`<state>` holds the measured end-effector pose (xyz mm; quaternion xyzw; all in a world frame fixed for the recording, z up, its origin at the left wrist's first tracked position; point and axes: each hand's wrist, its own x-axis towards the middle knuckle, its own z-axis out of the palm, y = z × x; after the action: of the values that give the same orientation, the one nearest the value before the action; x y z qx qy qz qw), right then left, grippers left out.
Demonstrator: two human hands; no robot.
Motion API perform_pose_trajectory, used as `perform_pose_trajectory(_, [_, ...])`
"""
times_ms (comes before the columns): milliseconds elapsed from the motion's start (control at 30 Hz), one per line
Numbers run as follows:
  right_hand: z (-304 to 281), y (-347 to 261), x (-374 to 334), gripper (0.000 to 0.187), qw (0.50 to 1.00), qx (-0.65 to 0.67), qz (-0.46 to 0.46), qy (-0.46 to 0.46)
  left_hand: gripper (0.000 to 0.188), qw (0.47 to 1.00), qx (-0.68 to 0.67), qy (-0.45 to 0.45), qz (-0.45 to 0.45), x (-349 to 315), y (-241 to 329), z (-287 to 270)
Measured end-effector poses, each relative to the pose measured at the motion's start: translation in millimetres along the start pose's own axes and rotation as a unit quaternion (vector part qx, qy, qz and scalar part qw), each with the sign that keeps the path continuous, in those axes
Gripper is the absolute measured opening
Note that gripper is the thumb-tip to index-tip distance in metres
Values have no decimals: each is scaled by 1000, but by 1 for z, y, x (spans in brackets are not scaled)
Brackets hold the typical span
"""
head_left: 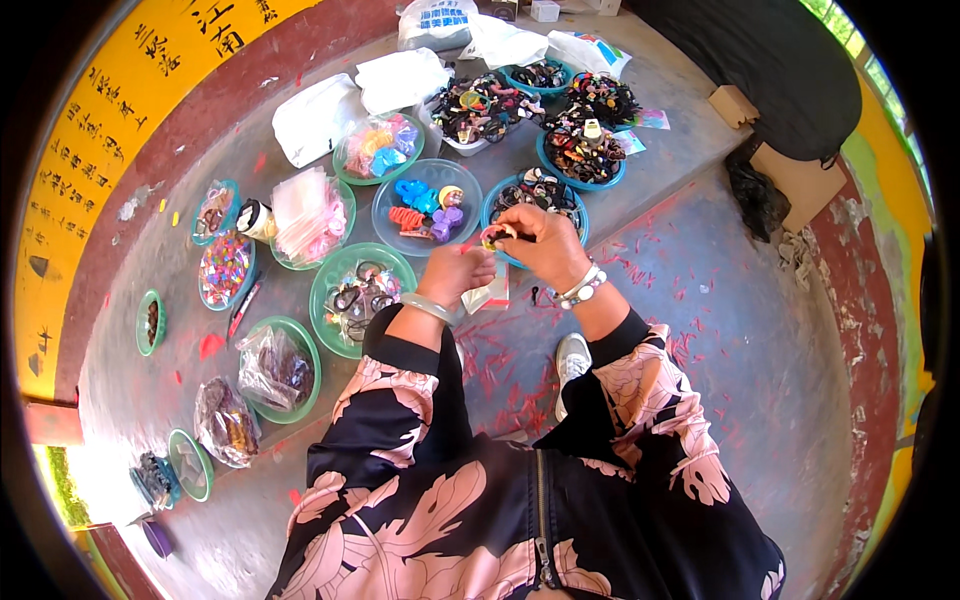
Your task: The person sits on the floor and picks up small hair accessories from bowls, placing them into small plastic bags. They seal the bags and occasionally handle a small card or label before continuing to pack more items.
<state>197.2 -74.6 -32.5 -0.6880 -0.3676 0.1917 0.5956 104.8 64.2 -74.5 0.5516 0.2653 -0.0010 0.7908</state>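
Note:
My right hand pinches a small hair tie with a pale pink and yellow piece on it. Just left of it my left hand is closed, its fingers curled, and what it holds, if anything, is hidden. Below both hands shows a small white and red packet or card; whether a hand touches it I cannot tell. A blue basin of dark hair ties stands right behind the right hand. Behind the left hand is a clear bluish bowl holding blue, purple and orange hair pieces.
Green basins with hair ties and bagged brown items stand at the left. Further back are more basins, heaped hair ties and white bags. Red scraps litter the floor. A ledge edge runs diagonally at the right.

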Motion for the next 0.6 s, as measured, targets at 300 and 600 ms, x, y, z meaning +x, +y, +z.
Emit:
perform_pose_trajectory(300, [8, -1, -1, 9, 961, -270, -54, 21, 26, 1000, 16, -22, 6, -6, 5, 4])
perform_pose_trajectory(600, [-1, 12, 0, 10, 962, -259, -82, -27, 23, 998, 44, -53, 4, -9, 7, 4])
